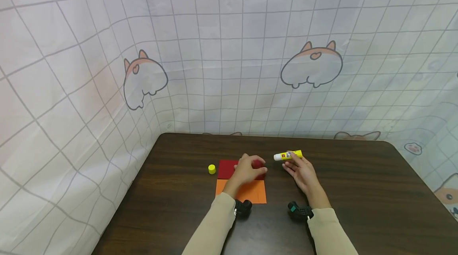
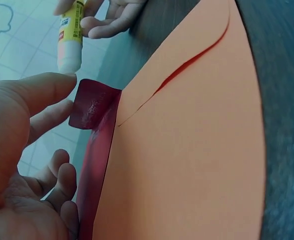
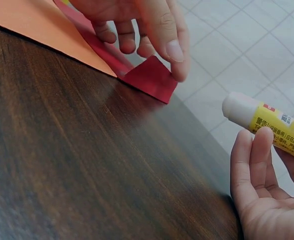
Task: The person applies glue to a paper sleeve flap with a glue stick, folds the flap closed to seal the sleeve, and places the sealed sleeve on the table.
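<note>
Two hands are working near the lower middle of the head view, apart from each other. The left hand (image 1: 246,170) is reaching over a red paper (image 1: 226,169), its fingers bending around a raised corner (image 3: 154,80) at the paper's right end; whether they are pinching it or only touching it, I cannot tell. The right hand (image 1: 303,172) is gripping one glue stick (image 1: 285,155) between thumb and fingers, its other fingers spreading loosely below.

The glue stick is lying level, right of the papers, its white end pointing left and uncovered; whether that end is glue or collar, I cannot tell. One yellow cap (image 1: 212,169) is sitting just left of the red paper, its inside not showing.

One orange paper (image 1: 257,192) is lying directly below the red one, meeting it along an edge. In the left wrist view a curved gap is running through the orange, and red is showing inside it.

Two black wrist devices, left (image 1: 243,207) and right (image 1: 299,210), are sitting at the ends of two pale sleeves. All this is resting on or above one dark brown table (image 1: 375,191). Behind, a white gridded cloth (image 1: 243,100) is hanging, two whole animal outlines showing at upper left and upper right.
</note>
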A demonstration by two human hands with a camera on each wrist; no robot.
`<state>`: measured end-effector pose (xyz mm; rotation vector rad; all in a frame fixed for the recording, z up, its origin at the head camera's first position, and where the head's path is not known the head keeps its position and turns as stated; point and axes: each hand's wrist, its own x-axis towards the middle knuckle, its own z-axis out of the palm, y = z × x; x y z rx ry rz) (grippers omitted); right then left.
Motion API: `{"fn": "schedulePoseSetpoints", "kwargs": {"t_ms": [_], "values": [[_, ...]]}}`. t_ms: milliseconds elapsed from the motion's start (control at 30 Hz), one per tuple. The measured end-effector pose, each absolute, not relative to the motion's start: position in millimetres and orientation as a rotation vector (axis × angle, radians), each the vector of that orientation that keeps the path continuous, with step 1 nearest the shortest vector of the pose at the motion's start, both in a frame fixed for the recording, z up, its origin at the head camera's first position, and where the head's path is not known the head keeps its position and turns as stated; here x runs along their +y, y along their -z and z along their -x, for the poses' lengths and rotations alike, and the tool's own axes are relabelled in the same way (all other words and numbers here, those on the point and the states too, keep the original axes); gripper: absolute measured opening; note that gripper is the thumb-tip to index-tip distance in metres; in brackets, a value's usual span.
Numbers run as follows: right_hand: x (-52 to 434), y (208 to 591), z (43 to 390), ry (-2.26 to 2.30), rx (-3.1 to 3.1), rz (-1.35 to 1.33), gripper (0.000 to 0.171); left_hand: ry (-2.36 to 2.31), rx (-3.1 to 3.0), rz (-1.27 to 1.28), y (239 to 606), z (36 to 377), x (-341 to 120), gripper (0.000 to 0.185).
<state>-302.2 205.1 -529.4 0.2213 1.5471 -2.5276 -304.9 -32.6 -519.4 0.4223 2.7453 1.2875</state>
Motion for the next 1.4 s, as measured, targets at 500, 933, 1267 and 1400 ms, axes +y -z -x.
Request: {"fn": "schedulePoseSetpoints", "kwargs": {"t_ms": [500, 933, 1267, 1400], "values": [[206.1, 529.0, 300.8, 2.529, 1.554, -0.208, 0.053, -1.311, 2.766, -0.338, 519.1, 305.8, -37.4, 0.026], [205.9, 529.6, 300.5, 2.543, 1.532, -0.213, 0.056, -1.273, 2.791, -0.279, 516.8, 305.0, -39.0, 0.020], [205.2, 528.9, 300.0, 2.533, 1.541, -0.212, 0.058, -1.209, 2.822, -0.286, 518.6, 306.9, -36.6, 0.022], [205.5, 529.0, 300.4, 2.526, 1.556, -0.196, 0.056, -1.193, 2.825, -0.290, 518.5, 306.3, -36.1, 0.021]]}}
